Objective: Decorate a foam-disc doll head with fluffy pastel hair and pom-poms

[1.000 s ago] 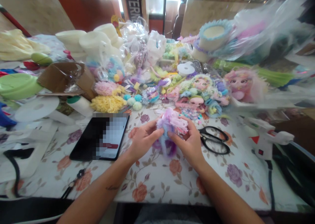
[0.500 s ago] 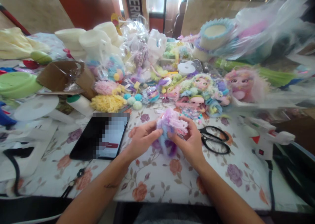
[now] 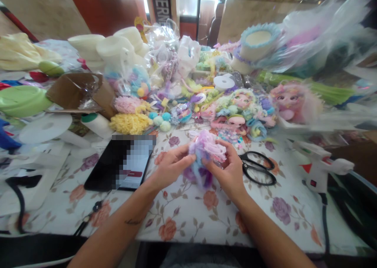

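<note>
Between my hands, just above the flowered tablecloth, is a fluffy pastel bundle [image 3: 203,152] in pink, lilac and blue, with purple strands hanging from its underside. It looks like yarn or doll hair; its inner part is hidden. My left hand [image 3: 173,162] grips its left side, thumb pressed against the blue strands. From the right, my right hand [image 3: 229,168] closes around it, with the thumb in front and the other fingers behind. Black-handled scissors [image 3: 259,168] lie close beside my right hand. To the left of my left hand is a dark tablet [image 3: 101,166] with a partly lit screen.
A white glue gun [image 3: 319,170] stands at the right with its cord hanging down. Dolls [image 3: 241,99], pompoms [image 3: 161,121] and yellow yarn [image 3: 129,122] crowd the far side. At left are a cardboard box [image 3: 67,91], a ribbon spool [image 3: 47,128] and a white machine [image 3: 32,181].
The whole view shifts very slightly. Both hands keep their hold on the fluffy bundle, almost in the same place.
</note>
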`<state>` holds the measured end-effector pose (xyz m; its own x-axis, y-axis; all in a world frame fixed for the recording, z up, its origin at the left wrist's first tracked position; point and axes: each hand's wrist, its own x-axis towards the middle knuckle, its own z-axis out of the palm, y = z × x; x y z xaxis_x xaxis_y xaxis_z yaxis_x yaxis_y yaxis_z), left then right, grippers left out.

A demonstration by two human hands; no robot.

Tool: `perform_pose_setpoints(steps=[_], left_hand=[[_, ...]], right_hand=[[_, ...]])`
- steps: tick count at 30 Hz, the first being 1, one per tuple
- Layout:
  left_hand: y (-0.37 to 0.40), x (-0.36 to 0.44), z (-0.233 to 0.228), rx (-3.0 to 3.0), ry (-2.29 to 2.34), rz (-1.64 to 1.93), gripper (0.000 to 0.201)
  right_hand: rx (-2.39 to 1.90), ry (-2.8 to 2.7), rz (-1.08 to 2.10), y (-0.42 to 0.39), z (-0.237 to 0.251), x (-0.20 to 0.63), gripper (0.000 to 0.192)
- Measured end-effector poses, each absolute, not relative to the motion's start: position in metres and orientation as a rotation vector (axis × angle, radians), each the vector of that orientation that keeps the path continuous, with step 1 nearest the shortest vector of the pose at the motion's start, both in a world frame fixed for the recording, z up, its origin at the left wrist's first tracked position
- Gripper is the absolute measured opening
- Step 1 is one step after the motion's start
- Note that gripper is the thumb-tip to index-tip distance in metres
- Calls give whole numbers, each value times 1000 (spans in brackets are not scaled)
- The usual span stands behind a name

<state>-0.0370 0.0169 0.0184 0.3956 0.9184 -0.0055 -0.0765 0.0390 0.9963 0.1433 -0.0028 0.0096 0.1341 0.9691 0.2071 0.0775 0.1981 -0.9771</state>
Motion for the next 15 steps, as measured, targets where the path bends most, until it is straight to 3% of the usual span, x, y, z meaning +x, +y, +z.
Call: perform_pose_setpoints(steps=[15], left_hand=[[8, -29, 26, 1396, 1037, 1177, 37]], right_hand=[[-1144, -1360, 816, -5, 6, 139, 49]])
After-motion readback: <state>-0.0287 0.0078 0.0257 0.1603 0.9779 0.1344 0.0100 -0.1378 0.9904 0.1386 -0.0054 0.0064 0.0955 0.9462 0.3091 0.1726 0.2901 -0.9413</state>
